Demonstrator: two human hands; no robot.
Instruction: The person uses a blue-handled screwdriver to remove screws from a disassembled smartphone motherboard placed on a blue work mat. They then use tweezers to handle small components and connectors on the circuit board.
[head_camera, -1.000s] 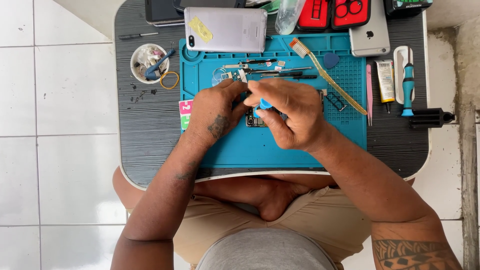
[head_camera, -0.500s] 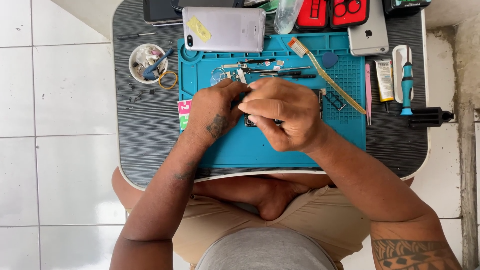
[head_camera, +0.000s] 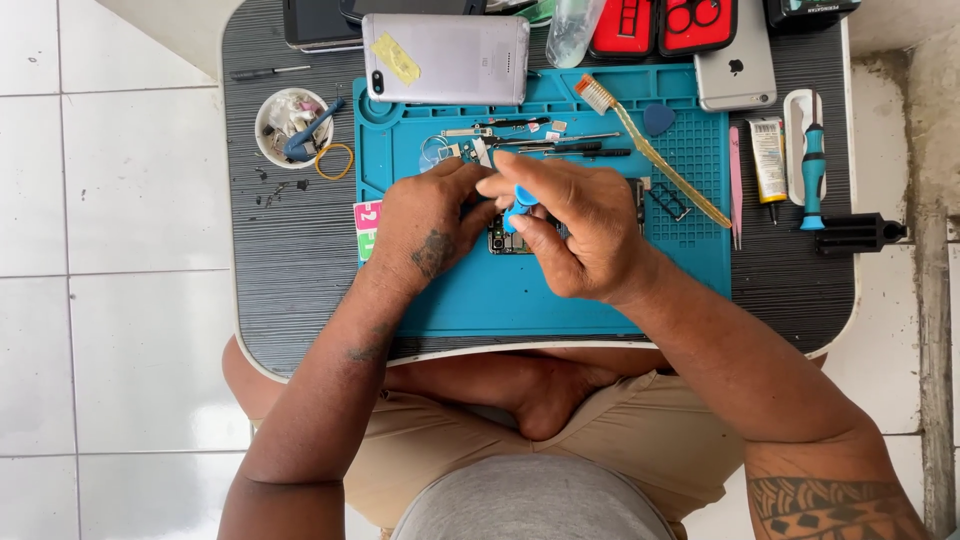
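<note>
The right hand (head_camera: 585, 225) now has its fingers pinched around the blue handle of a small screwdriver (head_camera: 522, 200), held nearly upright with its tip down on the small circuit board (head_camera: 505, 240) that lies on the blue mat (head_camera: 520, 290). Half a second ago that handle was hidden under the curled fingers; a second ago it showed as it does now, so the hand seems to be rolling the tool between thumb and fingertips, which I take as a screw being turned rather than the tool being moved elsewhere. The left hand (head_camera: 425, 225) has stayed where it was, fingers bent and pressing on the board's left edge to keep it from shifting (how much of the board it grips is hidden). Nothing else on the desk (head_camera: 290, 270) has moved: the silver phone (head_camera: 445, 58) at the mat's top edge, the toothbrush (head_camera: 650, 150) lying slantwise, the small white dish (head_camera: 290, 125) of bits.
</note>
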